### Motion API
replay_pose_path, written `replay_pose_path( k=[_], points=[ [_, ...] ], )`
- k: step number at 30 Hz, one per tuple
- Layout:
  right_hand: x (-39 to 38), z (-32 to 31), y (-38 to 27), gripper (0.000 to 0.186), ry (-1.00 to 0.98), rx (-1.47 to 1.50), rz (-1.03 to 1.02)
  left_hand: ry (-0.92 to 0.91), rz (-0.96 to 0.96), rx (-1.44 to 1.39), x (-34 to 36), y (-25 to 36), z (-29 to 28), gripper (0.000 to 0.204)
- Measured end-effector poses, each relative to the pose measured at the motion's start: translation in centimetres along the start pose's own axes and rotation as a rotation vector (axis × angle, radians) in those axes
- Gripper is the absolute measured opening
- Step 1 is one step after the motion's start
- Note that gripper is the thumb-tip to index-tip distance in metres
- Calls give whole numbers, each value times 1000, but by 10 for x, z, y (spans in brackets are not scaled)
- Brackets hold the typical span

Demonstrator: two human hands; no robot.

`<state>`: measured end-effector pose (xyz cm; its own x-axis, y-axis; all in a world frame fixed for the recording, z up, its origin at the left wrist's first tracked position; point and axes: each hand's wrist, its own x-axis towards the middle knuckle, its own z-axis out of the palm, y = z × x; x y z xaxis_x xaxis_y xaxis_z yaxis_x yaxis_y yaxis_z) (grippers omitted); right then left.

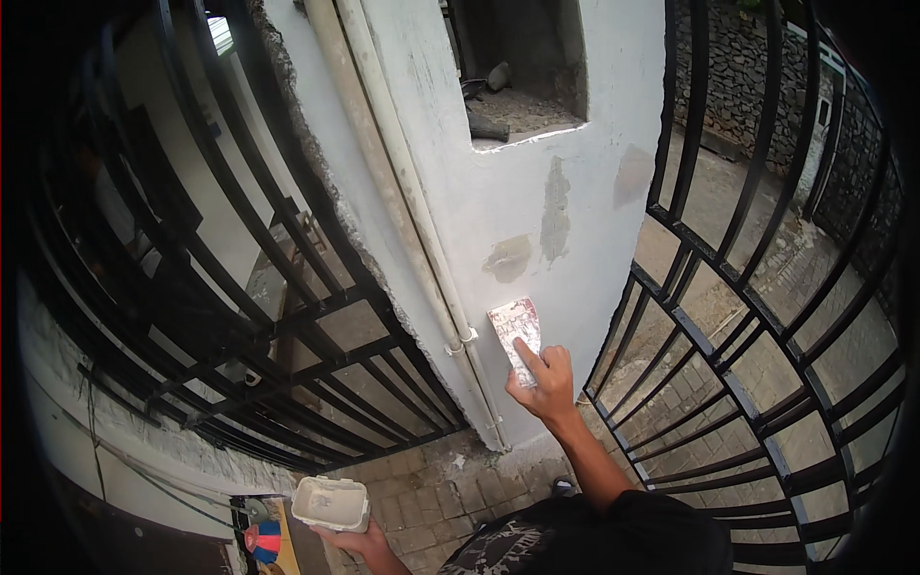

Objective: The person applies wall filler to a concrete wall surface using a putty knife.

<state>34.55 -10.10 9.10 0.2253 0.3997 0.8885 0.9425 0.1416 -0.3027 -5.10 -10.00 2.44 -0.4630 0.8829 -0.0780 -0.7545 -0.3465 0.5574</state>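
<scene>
My right hand [546,381] grips a putty knife [515,331], a flat scraper smeared with white and reddish stains. Its index finger lies along the blade, and the blade's wide end rests against the white wall pillar [470,220]. Just above the blade, a grey-beige patch [507,258] and a taller grey patch [556,211] show on the wall. Low on the left, my left hand [364,541] holds a rectangular white plastic tub [331,503] with pale paste inside. The fingers beneath the tub are partly hidden.
Two pale pipes [412,201] run down the pillar's left side. Above is a square recess [522,72] with debris on its ledge. Black metal bars stand left [278,316] and right [757,278]. A red and blue object [262,541] sits beside the tub, above brick paving [422,498].
</scene>
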Motion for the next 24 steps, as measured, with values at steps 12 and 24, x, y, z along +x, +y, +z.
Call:
replay_pose_path(
  k=[12, 24],
  points=[
    [197, -95, -18, 27, 49, -120, 44, -47, -66, 28, 20, 3, -9, 71],
    [243, -98, -16, 49, -168, -182, -28, -88, -49, 112, 12, 0, -10, 79]
  ],
)
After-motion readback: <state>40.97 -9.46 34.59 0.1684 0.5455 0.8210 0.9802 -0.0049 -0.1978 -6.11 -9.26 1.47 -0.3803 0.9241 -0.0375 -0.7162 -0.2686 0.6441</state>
